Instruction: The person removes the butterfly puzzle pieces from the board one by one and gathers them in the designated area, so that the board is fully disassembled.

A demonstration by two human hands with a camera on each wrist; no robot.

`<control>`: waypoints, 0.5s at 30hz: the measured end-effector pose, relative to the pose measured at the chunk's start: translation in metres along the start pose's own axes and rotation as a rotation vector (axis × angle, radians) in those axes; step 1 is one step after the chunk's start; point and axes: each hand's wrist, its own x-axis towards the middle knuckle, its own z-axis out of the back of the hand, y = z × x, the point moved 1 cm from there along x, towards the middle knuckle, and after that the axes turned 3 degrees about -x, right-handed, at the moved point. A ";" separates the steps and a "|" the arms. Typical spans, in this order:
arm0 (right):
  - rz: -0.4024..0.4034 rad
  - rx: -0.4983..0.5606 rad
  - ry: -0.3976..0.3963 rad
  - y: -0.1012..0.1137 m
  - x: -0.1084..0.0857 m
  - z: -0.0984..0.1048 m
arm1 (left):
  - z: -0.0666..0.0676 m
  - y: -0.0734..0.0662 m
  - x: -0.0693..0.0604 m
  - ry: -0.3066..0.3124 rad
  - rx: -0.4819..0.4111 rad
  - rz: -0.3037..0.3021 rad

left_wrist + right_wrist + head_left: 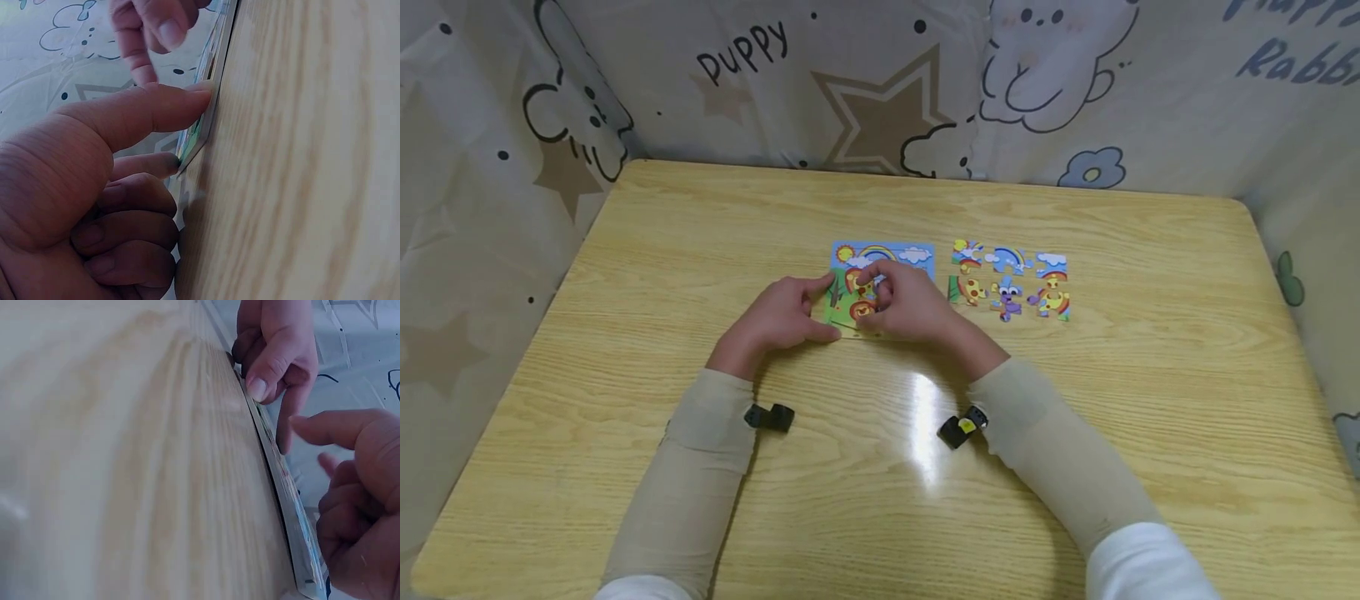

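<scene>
A flat picture puzzle (887,250) lies on the table, showing a sun, a rainbow, clouds and animals on green. Along its lower left, dark seams show. My left hand (782,312) steadies that side, its thumb on the near edge and its index finger at the left edge; its other fingers are curled, as the left wrist view shows. Over the puzzle's middle hovers my right hand (910,302), thumb and index finger apart with nothing visible between them. It covers much of the picture. Right of it lie several loose puzzle pieces (1009,260) in two rows.
The wooden table (880,517) reaches to a printed fabric wall (737,108) at the back and sides. A small black camera (771,417) sits on the left wrist, another camera (958,429) on the right.
</scene>
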 end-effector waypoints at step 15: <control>-0.076 -0.184 0.023 0.003 0.002 -0.008 | 0.000 0.000 -0.002 0.002 -0.002 0.000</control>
